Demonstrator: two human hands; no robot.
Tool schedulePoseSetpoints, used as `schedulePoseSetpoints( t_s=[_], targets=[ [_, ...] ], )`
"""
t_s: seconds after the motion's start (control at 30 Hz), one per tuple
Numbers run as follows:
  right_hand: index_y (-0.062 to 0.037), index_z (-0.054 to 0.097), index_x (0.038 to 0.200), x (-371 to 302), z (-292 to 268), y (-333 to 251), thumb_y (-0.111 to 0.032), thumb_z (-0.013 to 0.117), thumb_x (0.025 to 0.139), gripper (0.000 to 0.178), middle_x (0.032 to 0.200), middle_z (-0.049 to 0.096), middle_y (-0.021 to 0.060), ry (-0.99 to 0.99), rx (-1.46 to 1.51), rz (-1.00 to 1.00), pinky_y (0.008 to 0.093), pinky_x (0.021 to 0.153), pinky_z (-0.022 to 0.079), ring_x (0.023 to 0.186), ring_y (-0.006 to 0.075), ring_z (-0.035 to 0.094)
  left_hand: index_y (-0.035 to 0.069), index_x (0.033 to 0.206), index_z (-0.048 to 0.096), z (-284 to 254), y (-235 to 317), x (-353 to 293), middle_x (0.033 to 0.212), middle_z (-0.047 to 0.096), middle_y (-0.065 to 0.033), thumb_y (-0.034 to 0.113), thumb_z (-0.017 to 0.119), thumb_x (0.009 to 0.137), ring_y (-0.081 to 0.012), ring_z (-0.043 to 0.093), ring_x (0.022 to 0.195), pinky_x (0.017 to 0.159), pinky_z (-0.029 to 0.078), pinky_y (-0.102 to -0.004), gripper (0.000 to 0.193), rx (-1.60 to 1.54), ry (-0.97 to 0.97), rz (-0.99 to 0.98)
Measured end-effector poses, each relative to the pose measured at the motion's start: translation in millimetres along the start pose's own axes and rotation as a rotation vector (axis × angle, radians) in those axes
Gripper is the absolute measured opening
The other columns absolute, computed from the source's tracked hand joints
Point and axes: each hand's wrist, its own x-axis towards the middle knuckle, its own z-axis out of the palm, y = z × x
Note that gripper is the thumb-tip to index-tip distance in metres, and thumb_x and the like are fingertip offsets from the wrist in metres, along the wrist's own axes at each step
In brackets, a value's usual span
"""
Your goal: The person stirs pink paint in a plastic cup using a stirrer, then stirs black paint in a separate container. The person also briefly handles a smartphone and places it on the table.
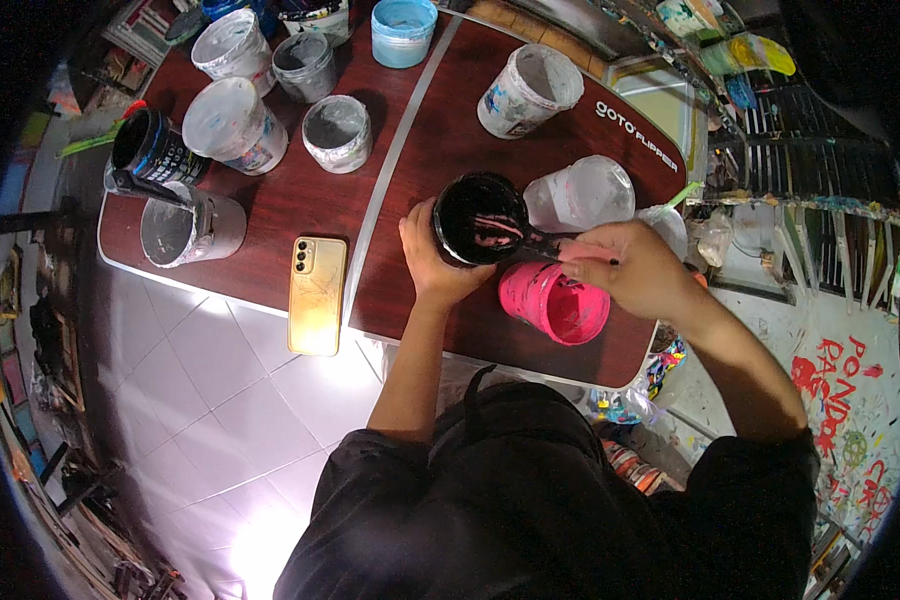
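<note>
Right of the pink tub (545, 300), we see table lettering (638, 136) and red letters (828, 395) on a pale surface (760, 350). Left, a black jar (160, 150) bears print.

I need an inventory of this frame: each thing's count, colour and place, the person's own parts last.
Table: one, dark red-brown, centre
Phone: one, gold, table's near edge
Black-lined tub: one, black inside, table's right half
Coated tool: one, black, reaching into that tub
Pink tub: one, pink, just nearer the person
Pale tubs: at least eight, whitish to grey, both table halves
Light blue tub: one, light blue, far edge
Black container: one, black, left end
Rack: one, black, far right
Floor tiles: several, pale, lower left
Shirt: one, black, bottom
Left hand: one, bare, around black-lined tub
Right hand: one, bare, gripping tool
</note>
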Motion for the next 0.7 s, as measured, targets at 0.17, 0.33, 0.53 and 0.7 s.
schedulePoseSetpoints(
  t_s=[0.17,0.33,0.53,0.7],
  targets=[
    [0.0008,0.064,0.095,-26,40,19,-0.018,0.061,0.084,0.022,0.089,0.066,0.0175,0.319,-0.03,-0.09,0.0305,0.07,0.049,0.079,0.0183,0.065,0.003,0.118,0.045,-7,2,7,0.111,0.052,-0.0138,0.038,0.085,0.039,-0.0338,0.052,0.101,0.093,0.034,-0.0466,0.095,0.003,-0.069,0.139],
    [-0.0009,0.064,0.096,-51,63,14,-0.018,0.061,0.084,0.021,0.075,0.065,0.0148,0.392,0.012,0.043,0.029,0.06,0.047,0.063,0.0153,0.061,0.002,0.118,0.044,-8,2,14,0.109,0.052,-0.0148,0.043,0.085,0.043,-0.033,0.053,0.095,0.082,0.038,-0.0454,0.094,-0.058,-0.08,0.215],
    [-0.0007,0.063,0.094,-79,71,-19,-0.019,0.056,0.087,0.02,0.07,0.062,0.0124,0.344,0.078,0.285,0.0274,0.057,0.043,0.058,0.0128,0.055,-0.001,0.119,0.041,-4,-8,10,0.108,0.052,-0.017,0.047,0.083,0.047,-0.0365,0.051,0.092,0.08,0.04,-0.0439,0.096,-0.047,-0.031,0.24],
    [0.0008,0.062,0.099,-95,94,-20,-0.017,0.056,0.087,0.022,0.066,0.055,-0.0008,0.467,0.084,0.281,0.0228,0.052,0.037,0.057,0.0047,0.044,-0.001,0.119,0.041,-7,-8,11,0.109,0.051,-0.0182,0.045,0.082,0.047,-0.0372,0.051,0.091,0.08,0.039,-0.0444,0.095,-0.056,-0.111,0.218]
  ],
)
